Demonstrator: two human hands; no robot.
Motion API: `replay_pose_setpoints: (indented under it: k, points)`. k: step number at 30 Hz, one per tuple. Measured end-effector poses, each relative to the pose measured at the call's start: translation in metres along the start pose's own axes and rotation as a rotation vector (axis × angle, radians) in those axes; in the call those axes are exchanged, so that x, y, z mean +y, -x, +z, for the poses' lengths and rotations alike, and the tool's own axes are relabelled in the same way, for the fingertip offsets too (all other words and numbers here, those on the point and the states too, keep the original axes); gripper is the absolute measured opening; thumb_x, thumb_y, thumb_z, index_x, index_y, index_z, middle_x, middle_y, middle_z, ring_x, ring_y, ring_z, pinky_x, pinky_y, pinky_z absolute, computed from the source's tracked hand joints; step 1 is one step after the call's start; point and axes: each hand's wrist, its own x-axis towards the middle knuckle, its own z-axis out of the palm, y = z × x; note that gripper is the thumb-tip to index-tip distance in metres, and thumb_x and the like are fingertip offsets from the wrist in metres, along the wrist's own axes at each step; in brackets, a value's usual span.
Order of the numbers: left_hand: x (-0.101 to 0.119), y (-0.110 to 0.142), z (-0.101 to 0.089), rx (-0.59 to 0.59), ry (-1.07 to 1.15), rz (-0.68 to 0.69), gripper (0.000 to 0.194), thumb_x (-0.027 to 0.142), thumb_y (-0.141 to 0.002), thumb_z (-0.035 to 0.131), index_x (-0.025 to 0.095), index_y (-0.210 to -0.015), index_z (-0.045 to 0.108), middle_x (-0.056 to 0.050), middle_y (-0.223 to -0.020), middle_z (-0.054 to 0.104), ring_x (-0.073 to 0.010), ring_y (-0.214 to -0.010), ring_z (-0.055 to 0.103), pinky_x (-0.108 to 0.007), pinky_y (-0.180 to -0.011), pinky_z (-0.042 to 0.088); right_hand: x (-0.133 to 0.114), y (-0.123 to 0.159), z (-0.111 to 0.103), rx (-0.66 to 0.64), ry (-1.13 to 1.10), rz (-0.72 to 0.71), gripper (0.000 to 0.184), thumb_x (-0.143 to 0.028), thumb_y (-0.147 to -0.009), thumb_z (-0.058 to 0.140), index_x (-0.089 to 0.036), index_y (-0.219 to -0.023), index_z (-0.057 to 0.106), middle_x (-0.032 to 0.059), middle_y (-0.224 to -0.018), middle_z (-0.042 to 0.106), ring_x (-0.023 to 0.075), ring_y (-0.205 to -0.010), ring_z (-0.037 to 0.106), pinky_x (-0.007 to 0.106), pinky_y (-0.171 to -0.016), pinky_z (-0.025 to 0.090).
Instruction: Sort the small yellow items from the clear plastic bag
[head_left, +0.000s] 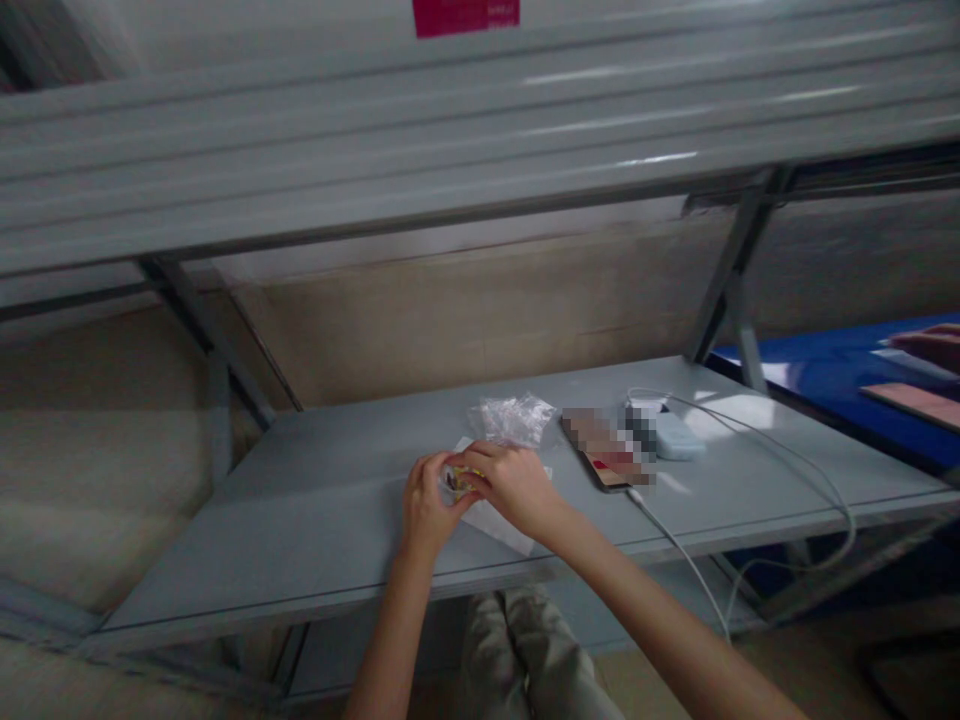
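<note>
Right now the left hand (pixel 427 505) and right hand (pixel 511 488) have their fingers curled tight on a small yellow packet (pixel 460 481) (half hidden), fiddly work calling for careful fingertips over a white sheet (pixel 499 526).

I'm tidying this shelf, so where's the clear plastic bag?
In the head view, the clear plastic bag lies on the grey metal shelf, just beyond the right hand and left of the phone.

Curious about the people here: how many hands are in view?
3: the left hand and right hand, together above the shelf, and a co-worker's hand at far right.
</note>
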Motion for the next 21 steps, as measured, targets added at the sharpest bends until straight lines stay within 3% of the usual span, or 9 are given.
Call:
replay_pose_setpoints:
  k: [3, 7, 10, 13, 21]
  points:
    - [-0.001, 0.001, 0.001, -0.016, 0.024, -0.030, 0.054, 0.042, -0.067, 0.067, 0.019, -0.110, 0.044, -0.009, -0.096, 0.060, -0.0212, -0.090, 0.060, -0.036, -0.077, 0.050, -0.001, 0.005, 0.001, 0.050, -0.024, 0.024, 0.021, -0.027, -0.088, 0.045, -0.023, -0.101, 0.062, 0.0027, -0.094, 0.064, 0.0115, -0.079, 0.060, 0.021, -0.065, 0.039]
    - [-0.002, 0.003, 0.003, -0.050, 0.054, -0.052, 0.060, 0.043, -0.062, 0.071, 0.020, -0.111, 0.043, -0.009, -0.098, 0.061, -0.0217, -0.092, 0.061, -0.036, -0.081, 0.049, 0.019, 0.017, 0.006, 0.111, 0.018, 0.232, 0.026, -0.033, -0.090, 0.040, -0.023, -0.094, 0.064, 0.0024, -0.091, 0.065, 0.0118, -0.072, 0.060, 0.021, -0.061, 0.039]
    - [-0.002, 0.003, 0.003, -0.044, 0.039, -0.053, 0.060, 0.042, -0.062, 0.071, 0.019, -0.110, 0.043, -0.009, -0.099, 0.062, -0.0217, -0.094, 0.060, -0.037, -0.082, 0.048, 0.039, 0.025, 0.018, -0.024, 0.109, 0.341, 0.020, -0.034, -0.086, 0.048, -0.025, -0.093, 0.064, 0.0026, -0.094, 0.065, 0.0139, -0.071, 0.061, 0.022, -0.059, 0.039]
    - [-0.002, 0.002, 0.002, -0.018, 0.020, -0.053, 0.058, 0.041, -0.063, 0.071, 0.019, -0.109, 0.043, -0.009, -0.098, 0.062, -0.0211, -0.092, 0.060, -0.037, -0.081, 0.048, 0.050, 0.030, 0.032, -0.159, 0.146, 0.361, 0.018, -0.035, -0.081, 0.055, -0.025, -0.094, 0.064, 0.0031, -0.094, 0.066, 0.0173, -0.075, 0.063, 0.024, -0.061, 0.041]
    - [-0.002, 0.002, 0.002, -0.035, 0.043, -0.059, 0.057, 0.039, -0.066, 0.069, 0.019, -0.111, 0.041, -0.009, -0.098, 0.062, -0.0212, -0.093, 0.060, -0.037, -0.082, 0.048, 0.045, 0.031, 0.041, -0.175, 0.115, 0.364, 0.016, -0.025, -0.083, 0.051, -0.021, -0.089, 0.065, 0.0072, -0.088, 0.067, 0.0191, -0.079, 0.063, 0.024, -0.062, 0.041]
